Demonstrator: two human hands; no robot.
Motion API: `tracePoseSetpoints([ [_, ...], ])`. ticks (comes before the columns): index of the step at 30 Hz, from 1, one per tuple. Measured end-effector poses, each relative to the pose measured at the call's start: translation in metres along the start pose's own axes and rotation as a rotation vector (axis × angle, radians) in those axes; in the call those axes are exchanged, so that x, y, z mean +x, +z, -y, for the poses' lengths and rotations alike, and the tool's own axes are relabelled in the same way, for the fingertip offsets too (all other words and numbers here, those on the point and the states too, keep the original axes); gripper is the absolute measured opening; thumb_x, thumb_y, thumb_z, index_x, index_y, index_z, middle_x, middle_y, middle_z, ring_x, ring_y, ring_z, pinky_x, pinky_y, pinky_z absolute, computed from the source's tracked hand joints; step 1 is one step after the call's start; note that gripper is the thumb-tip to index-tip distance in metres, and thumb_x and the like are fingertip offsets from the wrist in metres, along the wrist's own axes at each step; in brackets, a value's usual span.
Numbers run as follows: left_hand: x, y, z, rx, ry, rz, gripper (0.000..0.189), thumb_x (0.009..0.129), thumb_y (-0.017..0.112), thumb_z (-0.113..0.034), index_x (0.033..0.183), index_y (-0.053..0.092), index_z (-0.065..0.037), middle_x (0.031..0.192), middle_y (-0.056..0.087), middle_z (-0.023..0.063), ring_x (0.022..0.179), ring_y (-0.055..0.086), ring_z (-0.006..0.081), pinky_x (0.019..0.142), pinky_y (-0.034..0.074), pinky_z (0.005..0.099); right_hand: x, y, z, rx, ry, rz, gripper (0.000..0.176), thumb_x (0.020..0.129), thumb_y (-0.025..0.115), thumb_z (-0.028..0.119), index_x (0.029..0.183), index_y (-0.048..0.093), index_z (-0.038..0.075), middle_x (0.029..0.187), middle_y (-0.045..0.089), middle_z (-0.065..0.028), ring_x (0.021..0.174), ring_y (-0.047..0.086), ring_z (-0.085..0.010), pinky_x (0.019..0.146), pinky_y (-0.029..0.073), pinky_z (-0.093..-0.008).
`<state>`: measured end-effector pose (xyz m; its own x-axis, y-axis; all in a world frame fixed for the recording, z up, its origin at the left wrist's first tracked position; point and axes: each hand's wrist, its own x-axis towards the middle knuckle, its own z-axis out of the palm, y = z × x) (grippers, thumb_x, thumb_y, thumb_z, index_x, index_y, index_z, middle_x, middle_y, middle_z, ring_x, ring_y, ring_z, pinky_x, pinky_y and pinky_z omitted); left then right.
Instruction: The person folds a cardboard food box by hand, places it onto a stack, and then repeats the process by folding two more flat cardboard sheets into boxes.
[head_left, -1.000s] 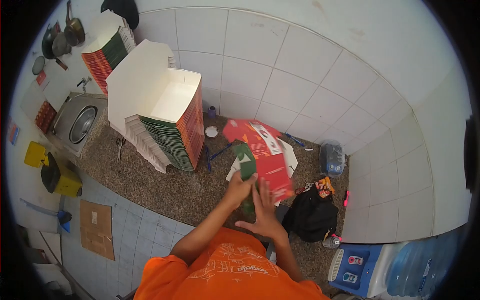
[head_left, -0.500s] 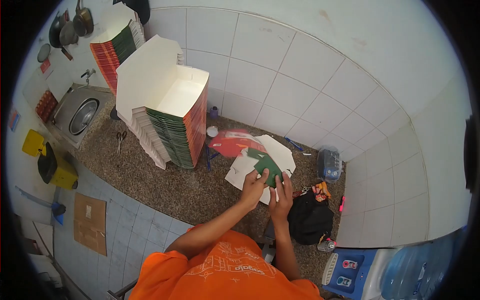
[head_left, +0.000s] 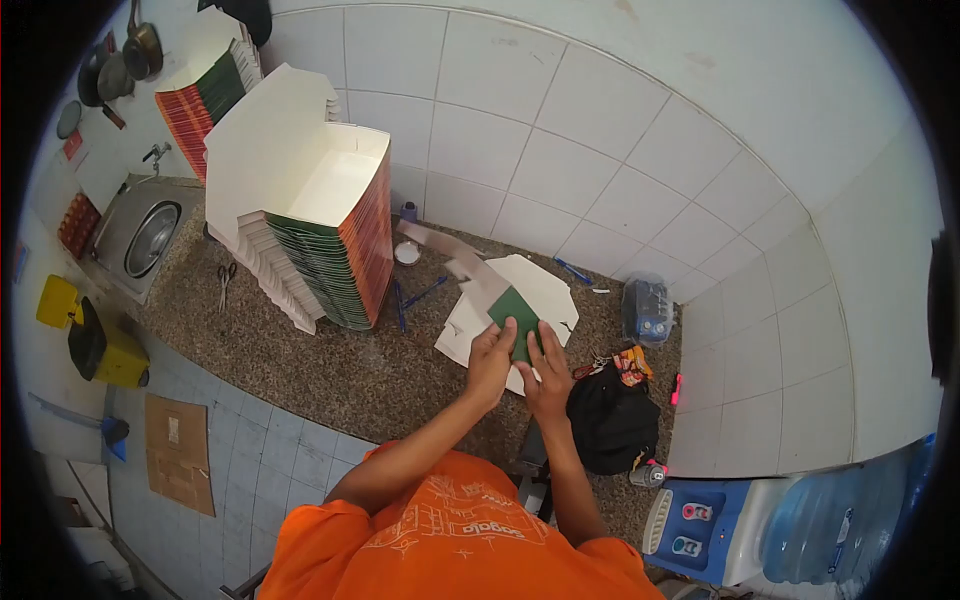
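A cardboard box blank (head_left: 513, 312) with a green panel is held up over the counter. My left hand (head_left: 489, 362) pinches its near left edge, thumb on the green. On the right side of the same panel, my right hand (head_left: 547, 378) grips with its fingers along the edge. The blank's far part is motion-blurred and seen nearly edge-on. Flat white cardboard blanks (head_left: 545, 283) lie under it. To the left stands a tall nested stack of folded boxes (head_left: 365, 255), green and red outside, white inside, lids raised.
A second box stack (head_left: 190, 120) stands farther back. Scissors (head_left: 225, 285), blue pens (head_left: 425, 292), a small white-topped jar (head_left: 407, 253), a black bag (head_left: 612, 420) and a clear plastic container (head_left: 648, 308) are on the granite counter (head_left: 250, 335). A water dispenser (head_left: 735, 530) is at right.
The blank has turned in my hands: its red printed face was showing, and now its far part is nearly edge-on. The whole view has shifted slightly.
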<state>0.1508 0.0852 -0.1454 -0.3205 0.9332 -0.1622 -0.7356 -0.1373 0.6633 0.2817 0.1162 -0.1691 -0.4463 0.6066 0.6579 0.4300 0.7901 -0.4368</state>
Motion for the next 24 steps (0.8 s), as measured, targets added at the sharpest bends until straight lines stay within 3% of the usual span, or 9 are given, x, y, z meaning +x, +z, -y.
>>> tracePoseSetpoints([
  [4,0.002,-0.005,0.015,0.011,0.041,0.102,0.028,0.108,0.053,-0.03,0.11,0.065,-0.004,0.099,0.066,0.0027,0.09,0.063,0.0086,0.077,0.051,0.0269,0.013,0.006,0.014,0.264,0.308,-0.181,0.038,0.089,0.074,0.007,0.127,0.07,0.002,0.146,0.057,-0.0187,0.129,0.06,-0.0343,0.099,0.053,-0.0411],
  [8,-0.001,-0.011,0.015,0.074,0.044,0.146,0.034,0.108,0.054,-0.033,0.111,0.066,-0.001,0.089,0.065,0.0006,0.083,0.06,0.0071,0.074,0.05,0.0273,0.016,0.014,0.026,-0.077,0.094,-0.222,0.037,0.091,0.072,0.004,0.128,0.07,0.002,0.147,0.056,-0.0188,0.125,0.063,-0.0305,0.094,0.056,-0.038],
  [10,-0.009,0.004,0.009,0.161,0.09,0.142,0.03,0.108,0.053,-0.029,0.109,0.066,-0.001,0.089,0.065,0.0001,0.083,0.061,0.0066,0.076,0.052,0.0274,0.015,0.025,0.029,0.335,0.473,-0.361,0.029,0.099,0.065,0.013,0.126,0.071,0.002,0.147,0.056,-0.0164,0.122,0.064,-0.0247,0.088,0.057,-0.0326],
  [12,-0.014,0.008,0.006,0.248,0.136,0.135,0.027,0.108,0.053,-0.025,0.108,0.065,-0.001,0.09,0.065,-0.0004,0.084,0.062,0.006,0.079,0.053,0.0276,0.01,0.03,0.026,0.492,0.523,-0.349,0.033,0.104,0.057,0.019,0.129,0.068,0.002,0.145,0.058,-0.0144,0.118,0.065,-0.0221,0.086,0.056,-0.03],
  [14,-0.016,-0.007,0.0,0.737,0.341,0.118,0.027,0.109,0.049,-0.019,0.112,0.063,0.004,0.086,0.063,-0.0001,0.081,0.06,0.0046,0.078,0.055,0.0289,0.008,0.023,0.024,0.65,0.573,-0.343,0.037,0.108,0.05,0.025,0.133,0.066,0.002,0.143,0.06,-0.0124,0.114,0.066,-0.0195,0.083,0.055,-0.0273],
  [17,-0.027,-0.023,-0.03,0.872,0.135,0.205,0.029,0.108,0.047,-0.016,0.119,0.062,0.006,0.088,0.065,0.0011,0.08,0.059,0.005,0.076,0.055,0.0274,0.012,-0.005,0.03,0.791,0.678,-0.171,0.046,0.112,0.037,0.033,0.142,0.058,0.004,0.13,0.065,-0.0096,0.105,0.066,-0.0161,0.077,0.054,-0.0256],
  [21,-0.057,-0.048,-0.061,0.87,-0.098,0.306,0.024,0.106,0.049,-0.01,0.116,0.065,0.006,0.09,0.068,0.0023,0.078,0.06,0.0058,0.068,0.052,0.0273,0.004,0.0,-0.002,0.119,0.29,-0.221,0.041,0.109,0.048,0.029,0.14,0.059,0.005,0.1,0.064,-0.0021,0.081,0.063,-0.0117,0.065,0.051,-0.0267],
  [23,-0.063,-0.066,-0.068,0.882,-0.117,0.307,0.022,0.104,0.05,-0.007,0.117,0.063,0.005,0.091,0.068,0.0028,0.078,0.061,0.007,0.067,0.052,0.0281,-0.001,-0.018,0.02,0.608,0.857,0.295,0.037,0.105,0.057,0.028,0.134,0.065,0.007,0.098,0.063,-0.0002,0.084,0.062,-0.0113,0.072,0.049,-0.025],
  [24,-0.065,-0.071,-0.069,0.889,-0.131,0.309,0.022,0.102,0.052,-0.005,0.119,0.062,0.003,0.093,0.069,0.0032,0.078,0.063,0.0083,0.067,0.053,0.029,-0.004,-0.025,0.025,0.75,0.888,0.411,0.032,0.097,0.071,0.026,0.125,0.071,0.009,0.093,0.059,0.0011,0.083,0.058,-0.0095,0.073,0.046,-0.0245],
])
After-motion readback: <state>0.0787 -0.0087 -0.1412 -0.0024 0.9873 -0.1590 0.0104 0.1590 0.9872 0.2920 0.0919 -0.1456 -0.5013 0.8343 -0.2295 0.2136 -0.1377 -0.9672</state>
